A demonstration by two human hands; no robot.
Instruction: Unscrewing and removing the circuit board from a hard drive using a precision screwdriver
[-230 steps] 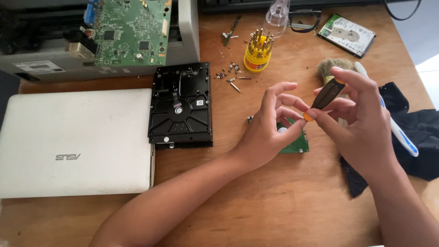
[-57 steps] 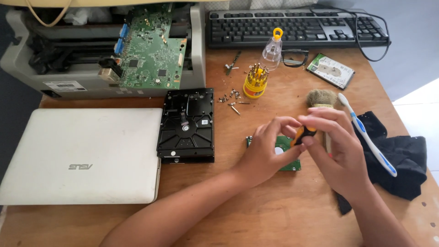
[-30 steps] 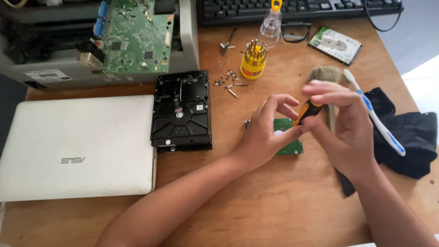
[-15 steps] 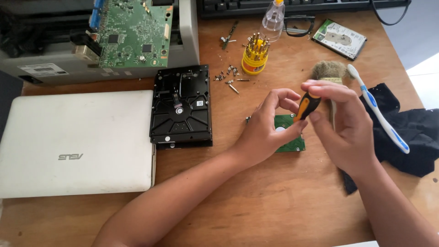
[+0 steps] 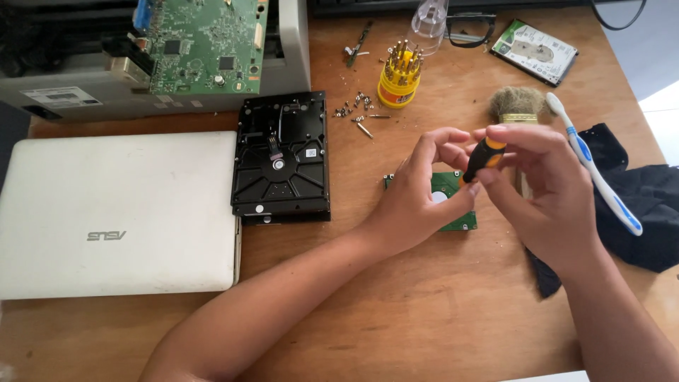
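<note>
A: Table (image 5: 396, 311) layout?

B: Laptop (image 5: 117, 212) at left; large hard drive (image 5: 283, 159) just right of it. Small circuit board (image 5: 453, 205) right of that, under both hands.

A: Far side?

B: Bit holder (image 5: 398, 74), loose screws (image 5: 357, 113) beside it. Brush (image 5: 518, 106) and toothbrush (image 5: 594, 159) at right.

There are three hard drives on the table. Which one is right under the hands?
The small hard drive with the green board, lying beneath the left hand. The big black drive sits beside the laptop; the silver-topped drive lies far back.
</note>
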